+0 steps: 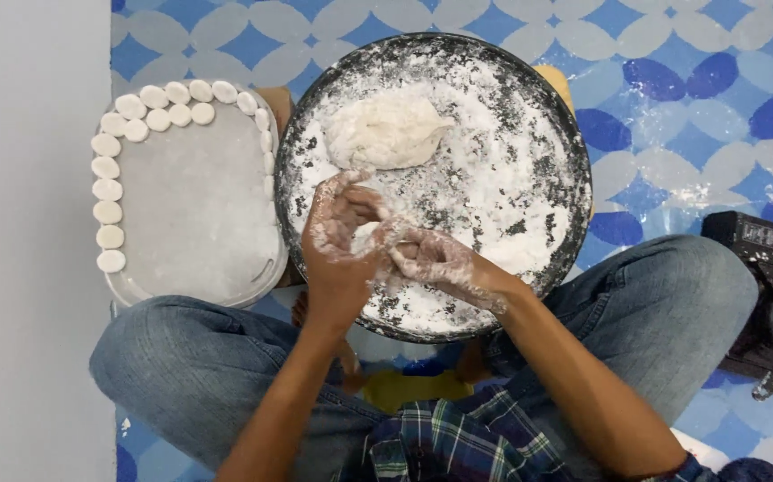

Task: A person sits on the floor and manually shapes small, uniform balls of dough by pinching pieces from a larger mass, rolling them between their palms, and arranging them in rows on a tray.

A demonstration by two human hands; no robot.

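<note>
A small piece of white dough [378, 237] is pinched between the flour-coated left hand [337, 241] and right hand [436, 261], fingers curled together, above the round black flour-dusted pan [574, 152]; a large white dough lump [385, 132] lies farther back in it; flat white dough discs [108, 189] are lined along the grey rectangular tray [195, 205] just beside it.

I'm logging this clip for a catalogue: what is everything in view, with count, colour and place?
Round pan: one, dark, floured, centre.
Dough lump: one, white, upper part of the pan.
Small dough piece: one, white, between both hands.
Tray: one, pale grey, left of the pan.
Dough discs: about sixteen, white, along the tray's left and top rims.
Floor mat: one, blue and grey patterned, underneath.
Dark appliance: one, right edge.
Left hand: floured, over the pan.
Right hand: floured, over the pan.
</note>
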